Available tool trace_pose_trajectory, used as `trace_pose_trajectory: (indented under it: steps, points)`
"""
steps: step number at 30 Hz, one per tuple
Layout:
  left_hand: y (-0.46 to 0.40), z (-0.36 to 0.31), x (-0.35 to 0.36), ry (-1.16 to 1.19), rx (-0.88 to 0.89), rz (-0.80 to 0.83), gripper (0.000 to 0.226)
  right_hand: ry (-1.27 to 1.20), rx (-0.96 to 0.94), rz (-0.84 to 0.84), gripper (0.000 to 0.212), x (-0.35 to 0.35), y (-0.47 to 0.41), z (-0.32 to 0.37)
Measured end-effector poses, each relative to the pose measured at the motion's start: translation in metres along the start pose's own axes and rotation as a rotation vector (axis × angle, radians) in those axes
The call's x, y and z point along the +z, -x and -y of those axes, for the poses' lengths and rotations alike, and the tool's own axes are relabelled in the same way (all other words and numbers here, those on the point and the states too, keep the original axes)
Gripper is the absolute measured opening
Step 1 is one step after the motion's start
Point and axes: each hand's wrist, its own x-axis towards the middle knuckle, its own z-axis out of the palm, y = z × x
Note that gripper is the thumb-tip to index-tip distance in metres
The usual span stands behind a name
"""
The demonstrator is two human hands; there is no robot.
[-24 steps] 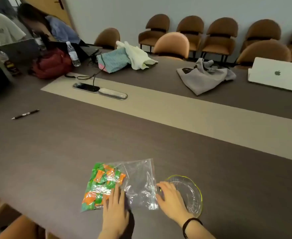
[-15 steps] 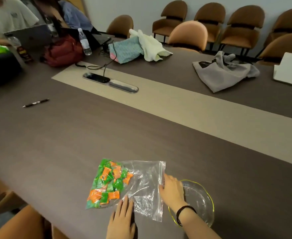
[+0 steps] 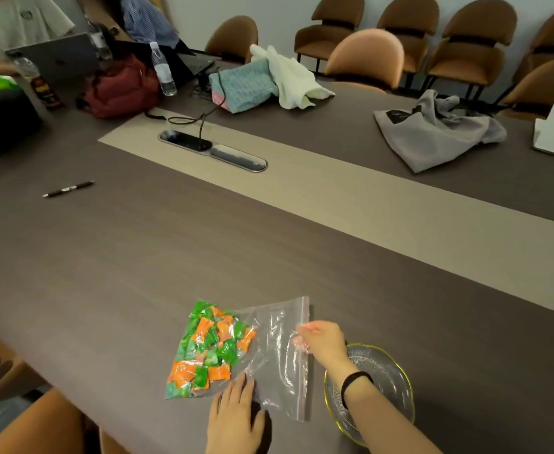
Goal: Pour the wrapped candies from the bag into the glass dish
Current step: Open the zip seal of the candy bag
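A clear zip bag (image 3: 275, 348) lies flat near the table's front edge, with several green and orange wrapped candies (image 3: 208, 348) bunched in its left end. My right hand (image 3: 321, 339) pinches the bag's sealed right edge near the red zip strip. My left hand (image 3: 234, 417) rests flat at the bag's near edge, fingertips touching the plastic. An empty glass dish with a gold rim (image 3: 396, 385) sits just right of the bag, partly under my right forearm.
A black pen (image 3: 68, 188) lies far left on the brown table (image 3: 138, 273). A cable box (image 3: 212, 150), red bag (image 3: 121, 88), water bottle (image 3: 162, 68), cloth bags, laptops and chairs stand at the far side. Other people sit at the far left.
My right hand has moved up from the bag's lower right to its zip edge and pinched it. My left hand slid back toward me. The view shifted, so the bag sits further right.
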Motion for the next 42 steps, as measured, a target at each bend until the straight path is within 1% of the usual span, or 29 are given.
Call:
trace_pose_trajectory:
  steps: [2,4,6,7,9,11,13,15,18,20,22,24,27,29,31,33,35,38,40,42]
  points:
    - [-0.011,-0.011,-0.015,0.189,-0.085,-0.036,0.057,-0.219,0.021,0.091,0.020,-0.002,0.003,0.014]
    - [-0.024,-0.024,-0.038,0.366,-0.064,-0.154,0.048,-0.361,0.025,0.171,0.014,-0.004,0.006,0.031]
    - [-0.037,-0.041,-0.064,0.549,-0.025,-0.225,0.043,-0.428,0.007,0.227,0.005,-0.006,0.012,0.049]
    - [-0.041,-0.046,-0.073,0.597,-0.002,-0.242,0.040,-0.443,-0.005,0.245,0.003,-0.006,0.014,0.056]
    - [-0.047,-0.055,-0.088,0.559,0.042,-0.246,0.036,-0.441,-0.019,0.263,0.002,-0.004,0.017,0.065]
    - [-0.051,-0.057,-0.095,0.418,0.060,-0.245,0.041,-0.419,-0.024,0.252,0.004,-0.001,0.020,0.072]
    - [-0.052,-0.056,-0.099,0.318,0.050,-0.267,0.034,-0.405,-0.034,0.231,0.007,0.001,0.020,0.075]
    - [-0.052,-0.054,-0.104,0.288,0.056,-0.306,0.025,-0.396,-0.041,0.213,0.011,0.003,0.021,0.077]
    - [-0.053,-0.052,-0.109,0.207,0.076,-0.330,0.020,-0.383,-0.050,0.226,0.012,0.004,0.023,0.082]
    - [-0.054,-0.052,-0.113,0.263,0.036,-0.319,0.019,-0.377,-0.058,0.233,0.016,0.004,0.025,0.085]
    - [-0.056,-0.053,-0.117,0.468,-0.048,-0.277,0.016,-0.366,-0.060,0.235,0.017,0.003,0.027,0.088]
    - [-0.057,-0.054,-0.123,0.672,-0.152,-0.216,0.019,-0.370,-0.052,0.244,0.013,0.003,0.031,0.089]
    - [-0.057,-0.055,-0.126,0.967,-0.315,-0.118,0.025,-0.359,-0.055,0.249,0.024,0.003,0.035,0.088]
    - [-0.055,-0.055,-0.127,1.107,-0.397,-0.069,0.025,-0.348,-0.063,0.250,0.023,0.002,0.037,0.086]
    - [-0.055,-0.054,-0.126,1.167,-0.431,-0.034,0.021,-0.343,-0.068,0.255,0.017,0.003,0.041,0.084]
    - [-0.054,-0.055,-0.126,1.217,-0.440,0.007,0.016,-0.334,-0.083,0.248,0.006,0.004,0.044,0.082]
    - [-0.053,-0.057,-0.124,1.279,-0.454,0.031,0.012,-0.306,-0.101,0.213,0.013,0.005,0.047,0.080]
    - [-0.051,-0.056,-0.119,1.346,-0.485,-0.005,0.014,-0.255,-0.107,0.200,0.012,0.004,0.051,0.076]
    - [-0.051,-0.055,-0.114,1.327,-0.493,-0.022,0.016,-0.209,-0.117,0.203,0.013,0.003,0.054,0.075]
    - [-0.050,-0.057,-0.111,1.307,-0.492,-0.037,0.014,-0.131,-0.150,0.179,0.022,0.003,0.055,0.074]
